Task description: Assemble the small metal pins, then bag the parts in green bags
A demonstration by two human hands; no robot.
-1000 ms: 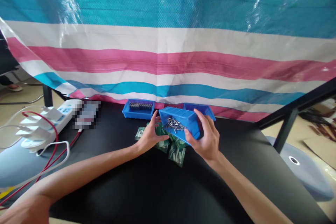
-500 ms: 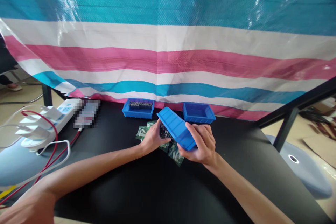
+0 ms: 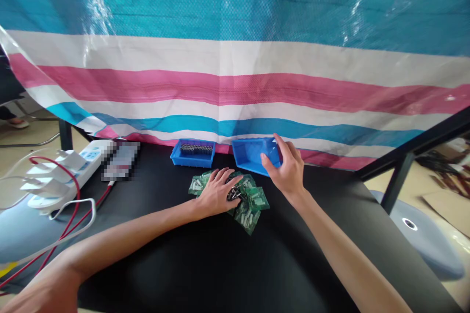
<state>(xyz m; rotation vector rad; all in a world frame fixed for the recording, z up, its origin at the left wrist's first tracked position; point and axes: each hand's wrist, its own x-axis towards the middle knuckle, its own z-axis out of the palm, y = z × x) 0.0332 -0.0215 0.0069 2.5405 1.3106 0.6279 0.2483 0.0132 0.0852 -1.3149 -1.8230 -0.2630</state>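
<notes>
My right hand (image 3: 288, 166) grips the right end of a blue plastic bin (image 3: 244, 154), thumb near its front rim and fingers over the far side. The bin is tilted with its hollow toward me, and nothing shows inside it. My left hand (image 3: 218, 191) lies with fingers spread over a pile of small dark metal screws (image 3: 234, 192). Under and around the screws are several green-and-clear plastic packets (image 3: 247, 217) with light pieces inside. Part of the pile is hidden beneath my left hand.
Another blue bin (image 3: 193, 160) at the back left holds a row of metal cylindrical parts (image 3: 196, 148). A white power strip (image 3: 91, 154) with plugs and cables is on the left. A striped sheet (image 3: 220, 83) hangs behind the black table (image 3: 205, 264).
My right hand has carried the blue bin back and turned it from bottom-up to hollow-side showing. My left hand has flattened over the screws. The bin at the back right is now hidden.
</notes>
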